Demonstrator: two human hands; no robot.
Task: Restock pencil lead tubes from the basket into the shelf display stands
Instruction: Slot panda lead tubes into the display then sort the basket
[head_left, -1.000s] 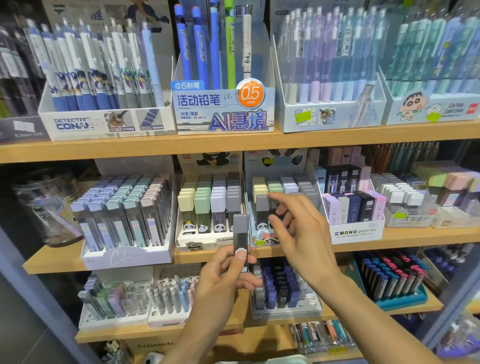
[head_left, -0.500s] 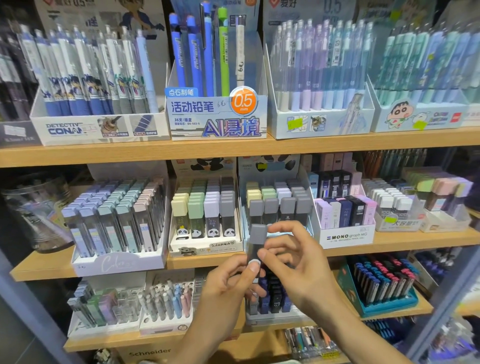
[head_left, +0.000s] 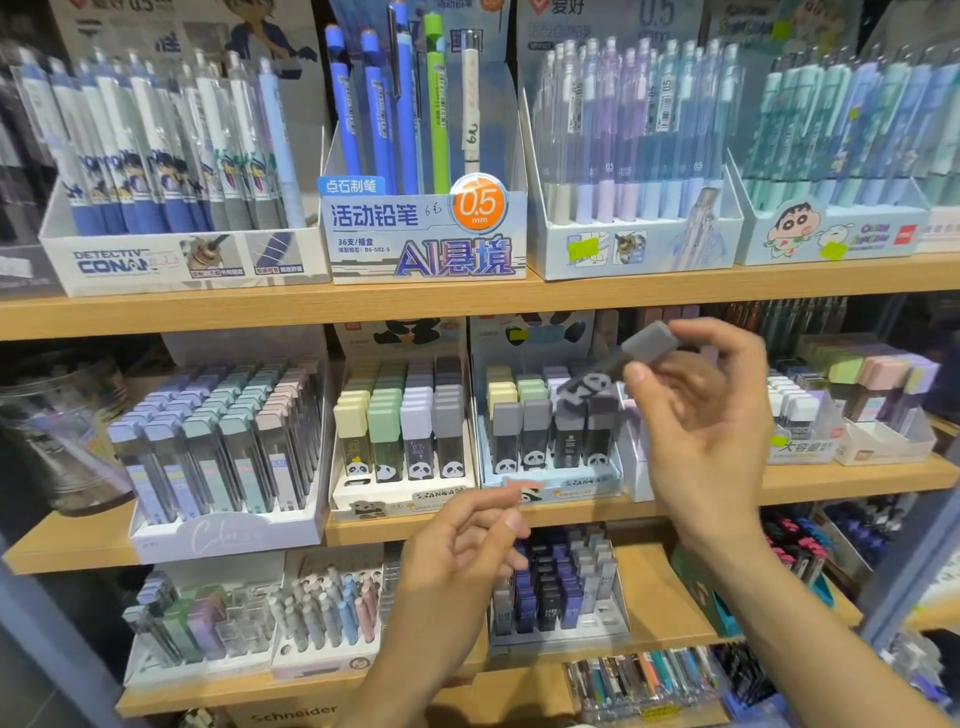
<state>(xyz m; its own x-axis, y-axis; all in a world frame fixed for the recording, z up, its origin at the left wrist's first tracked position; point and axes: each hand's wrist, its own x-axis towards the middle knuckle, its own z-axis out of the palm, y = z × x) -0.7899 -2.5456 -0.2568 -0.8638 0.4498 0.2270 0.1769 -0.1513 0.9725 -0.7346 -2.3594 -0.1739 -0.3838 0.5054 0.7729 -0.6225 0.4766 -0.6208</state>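
My right hand (head_left: 701, 415) pinches a grey-capped lead tube (head_left: 618, 366) between thumb and fingertips, the other fingers loosely spread. The tube lies tilted, its cap up to the right near my fingers and its panda-printed end pointing down to the left. It hangs in the air just above the front row of the blue panda stand (head_left: 550, 486) on the middle shelf (head_left: 857, 475), and it is blurred, so I cannot tell whether its lower end touches the tubes below.

That stand's front row holds four grey-capped tubes upright, with yellow, green and lilac caps in the rows behind. Just to its left stands a white panda stand (head_left: 402, 499), with columns of yellow, green, lilac and grey caps.

My left hand (head_left: 462, 556) is lower, in front of the shelf edge, fingers gently curled and thumb near the forefinger, with nothing in it.

Further left on the same shelf a white stand (head_left: 223, 535) carries pastel-capped tubes. The top shelf (head_left: 467, 304) holds boxes of mechanical pencils.
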